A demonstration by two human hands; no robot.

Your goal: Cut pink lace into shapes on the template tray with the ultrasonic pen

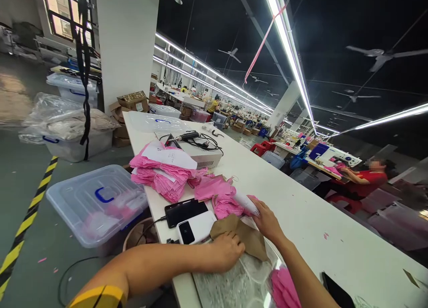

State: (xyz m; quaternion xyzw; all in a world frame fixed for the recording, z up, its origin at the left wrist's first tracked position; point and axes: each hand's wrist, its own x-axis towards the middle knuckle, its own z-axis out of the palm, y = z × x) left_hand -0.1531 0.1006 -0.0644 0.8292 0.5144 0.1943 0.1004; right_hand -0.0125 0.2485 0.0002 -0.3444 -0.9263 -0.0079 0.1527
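Note:
My left hand [229, 251] is curled at the near edge of a flat brown piece [256, 242] of paper or cloth, its fingers closed on it. The brown piece lies over a clear, glossy sheet [234, 283]. Farther right, my right hand [266, 219] has its fingers around the end of a curved white paper [245, 203] with printed marks. Pink cut fabric [227, 205] lies bunched beside that paper, with a bit of pink showing at my fingertips. Close to my right forearm is another pink stack [284, 288], partly hidden.
A tied pink fabric pile [167, 181], a grey device [207, 158] with a corded tool, a dark phone [185, 212] and a white power bank [197, 227] sit on the white table [310, 219]. A lidded bin [100, 201] stands left. One person [371, 176] sews at right.

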